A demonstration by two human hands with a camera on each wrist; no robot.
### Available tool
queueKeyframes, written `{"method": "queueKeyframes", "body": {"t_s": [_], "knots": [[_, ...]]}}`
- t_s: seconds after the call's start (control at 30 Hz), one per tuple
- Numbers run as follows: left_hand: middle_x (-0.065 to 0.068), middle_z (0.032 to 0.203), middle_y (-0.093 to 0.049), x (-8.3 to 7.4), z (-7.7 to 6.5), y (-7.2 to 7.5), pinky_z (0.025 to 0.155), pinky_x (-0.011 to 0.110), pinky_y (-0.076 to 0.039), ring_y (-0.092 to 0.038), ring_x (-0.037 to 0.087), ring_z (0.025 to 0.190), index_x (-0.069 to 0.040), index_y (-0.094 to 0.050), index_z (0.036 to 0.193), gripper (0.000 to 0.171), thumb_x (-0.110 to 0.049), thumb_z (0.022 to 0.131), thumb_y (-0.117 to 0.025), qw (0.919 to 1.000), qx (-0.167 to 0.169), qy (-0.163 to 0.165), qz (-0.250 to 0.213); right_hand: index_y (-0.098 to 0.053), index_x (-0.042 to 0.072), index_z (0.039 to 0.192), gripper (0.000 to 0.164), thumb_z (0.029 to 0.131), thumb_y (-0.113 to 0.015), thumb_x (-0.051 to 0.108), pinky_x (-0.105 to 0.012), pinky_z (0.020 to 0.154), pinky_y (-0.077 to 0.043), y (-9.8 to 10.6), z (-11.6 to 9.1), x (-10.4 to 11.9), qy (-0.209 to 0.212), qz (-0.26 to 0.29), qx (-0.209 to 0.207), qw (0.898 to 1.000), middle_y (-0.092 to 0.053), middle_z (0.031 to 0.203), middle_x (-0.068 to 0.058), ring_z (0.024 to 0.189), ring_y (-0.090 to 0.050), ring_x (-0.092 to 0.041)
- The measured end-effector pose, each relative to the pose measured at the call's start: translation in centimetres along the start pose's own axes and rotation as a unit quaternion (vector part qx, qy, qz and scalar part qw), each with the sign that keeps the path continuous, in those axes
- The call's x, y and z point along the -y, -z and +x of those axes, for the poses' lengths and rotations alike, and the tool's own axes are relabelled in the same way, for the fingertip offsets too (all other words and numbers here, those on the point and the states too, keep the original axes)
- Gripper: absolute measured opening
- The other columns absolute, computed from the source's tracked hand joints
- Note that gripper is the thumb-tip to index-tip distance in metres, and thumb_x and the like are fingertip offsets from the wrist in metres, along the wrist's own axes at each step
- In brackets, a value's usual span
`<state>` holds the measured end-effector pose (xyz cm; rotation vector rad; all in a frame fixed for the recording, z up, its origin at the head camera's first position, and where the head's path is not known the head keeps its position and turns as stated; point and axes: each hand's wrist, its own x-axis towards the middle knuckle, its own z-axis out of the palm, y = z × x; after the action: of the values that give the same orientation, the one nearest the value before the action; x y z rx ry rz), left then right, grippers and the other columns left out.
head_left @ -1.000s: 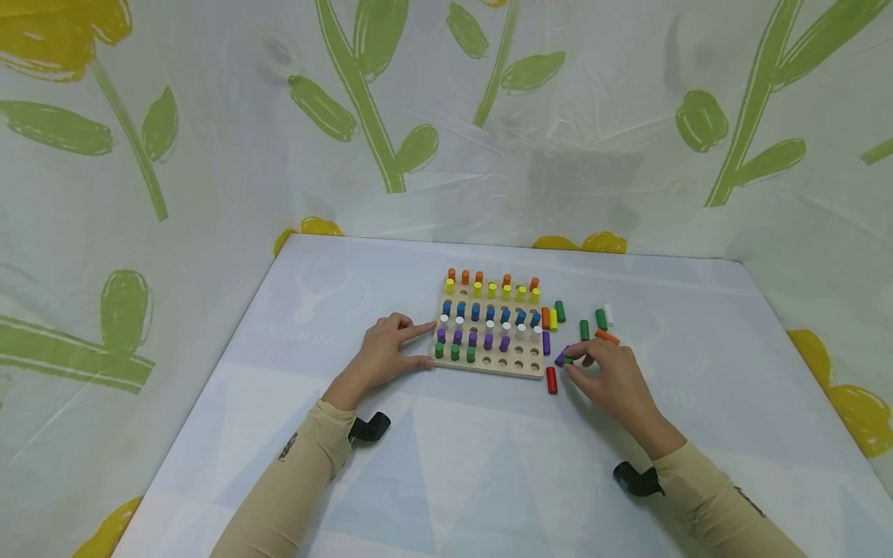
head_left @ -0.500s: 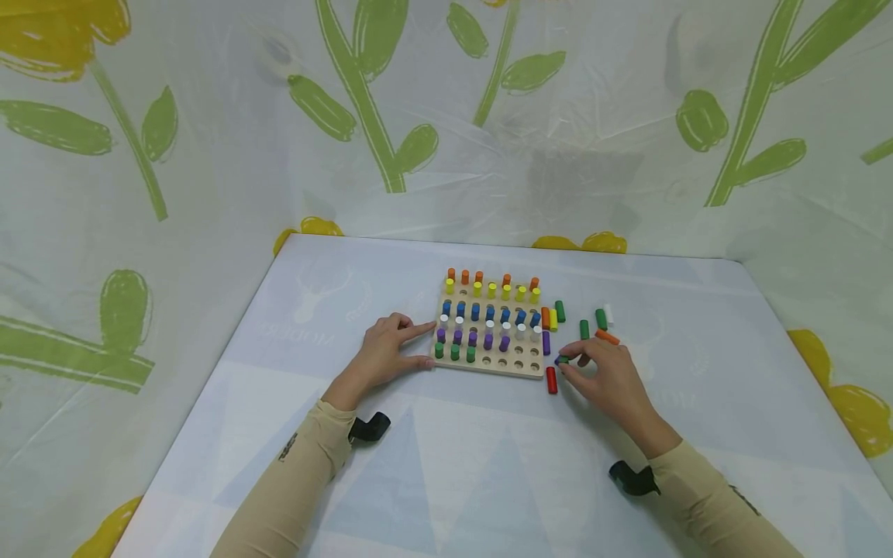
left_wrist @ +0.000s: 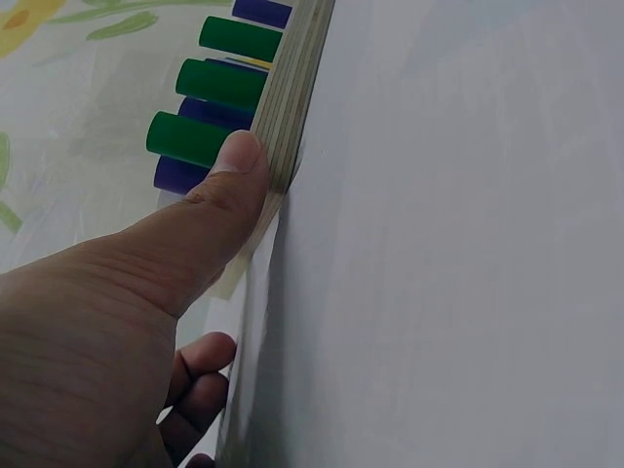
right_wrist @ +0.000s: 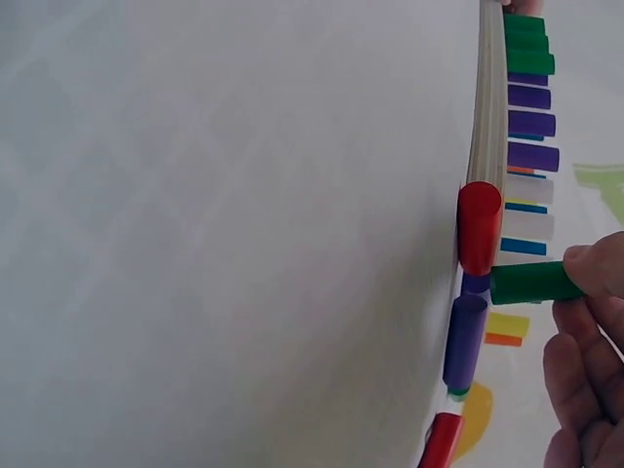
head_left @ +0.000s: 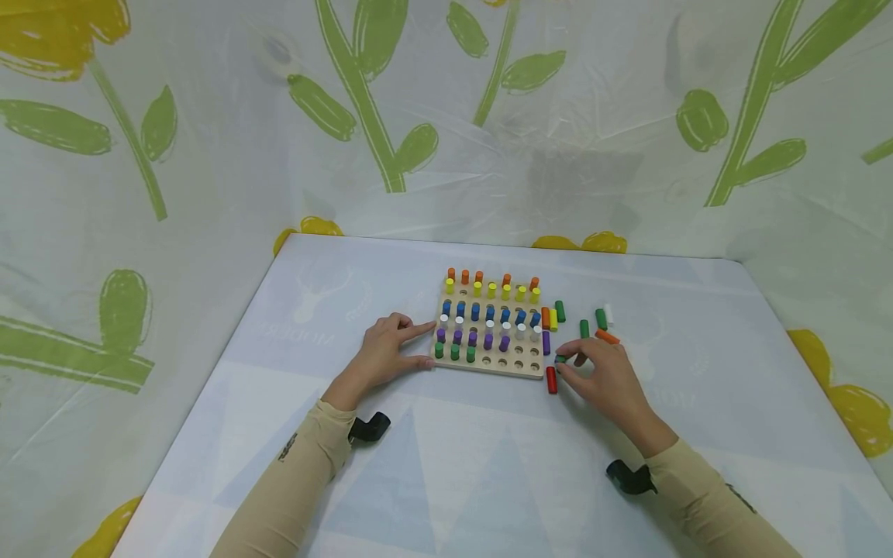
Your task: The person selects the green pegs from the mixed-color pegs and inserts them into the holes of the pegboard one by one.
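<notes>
A wooden pegboard (head_left: 519, 371) carries rows of orange, yellow, blue, white, purple and green pegs. My left hand (head_left: 382, 353) touches its left side, index finger and thumb extended; in the left wrist view the thumb (left_wrist: 229, 180) presses the board's corner beside the green pegs. Just off the board's right side, my right hand (head_left: 605, 378) pinches a green peg (right_wrist: 531, 283) between thumb and fingers. A purple peg (right_wrist: 466, 341) lies on the table below that hand, mostly hidden by the fingers in the head view. The green row holds three pegs at its left, with bare holes to the right.
Along the board's right side lie a red peg (head_left: 552, 380), a purple peg (head_left: 546, 343), an orange peg (head_left: 546, 318), a yellow peg (head_left: 553, 320) and a green peg (head_left: 560, 311). Beyond my right hand are more green pegs, a white peg (head_left: 608, 313) and an orange peg (head_left: 608, 337).
My right hand has shifted slightly left with the green peg, and the peg's angle has changed. The purple peg by the fingertips is now mostly covered. The left hand and the board have stayed put.
</notes>
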<state>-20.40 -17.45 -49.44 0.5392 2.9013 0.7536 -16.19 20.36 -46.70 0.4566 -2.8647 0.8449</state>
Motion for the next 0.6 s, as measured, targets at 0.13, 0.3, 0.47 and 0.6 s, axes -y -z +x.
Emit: {"method": "queueKeyframes", "body": {"t_s": [0.13,0.3,0.47,0.6], "knots": [[0.006,0.113,-0.046,0.03,0.01,-0.01,0.094,0.044,-0.034,-0.039,0.025,0.101,-0.029,-0.054,0.149,0.072,-0.05,0.085,-0.079,1.0,0.001,0.002,-0.001,-0.072,0.009,0.108,0.022,0.088,-0.081,0.013,-0.044,0.081,-0.045,-0.09,0.11,0.21,0.004,0.0,0.0,1.0,-0.072,0.104,-0.005,0.09,-0.059,-0.022],[0.006,0.113,-0.046,0.1,0.06,-0.09,0.093,0.044,-0.034,-0.04,0.025,0.101,-0.029,-0.055,0.148,0.072,-0.05,0.085,-0.079,1.0,0.0,0.001,0.0,-0.073,0.009,0.106,0.02,0.088,-0.081,0.013,-0.043,0.08,-0.045,-0.27,0.26,0.44,0.012,-0.004,-0.003,1.0,-0.073,0.101,-0.004,0.089,-0.059,-0.021],[0.006,0.113,-0.046,0.1,0.08,-0.12,0.093,0.044,-0.034,-0.04,0.025,0.1,-0.029,-0.055,0.148,0.072,-0.05,0.084,-0.08,1.0,-0.002,-0.002,0.001,-0.073,0.008,0.104,0.02,0.086,-0.082,0.012,-0.042,0.078,-0.047,-0.41,0.43,0.65,0.025,0.0,-0.011,1.0,-0.072,0.096,-0.003,0.087,-0.058,-0.02],[0.006,0.113,-0.046,0.07,0.08,-0.1,0.094,0.045,-0.034,-0.04,0.025,0.101,-0.029,-0.054,0.149,0.072,-0.05,0.085,-0.079,1.0,-0.002,-0.002,0.002,-0.073,0.008,0.104,0.02,0.087,-0.082,0.012,-0.045,0.082,-0.045,-0.54,0.53,0.72,0.024,0.002,-0.011,1.0,-0.071,0.096,-0.003,0.087,-0.058,-0.021]]}}
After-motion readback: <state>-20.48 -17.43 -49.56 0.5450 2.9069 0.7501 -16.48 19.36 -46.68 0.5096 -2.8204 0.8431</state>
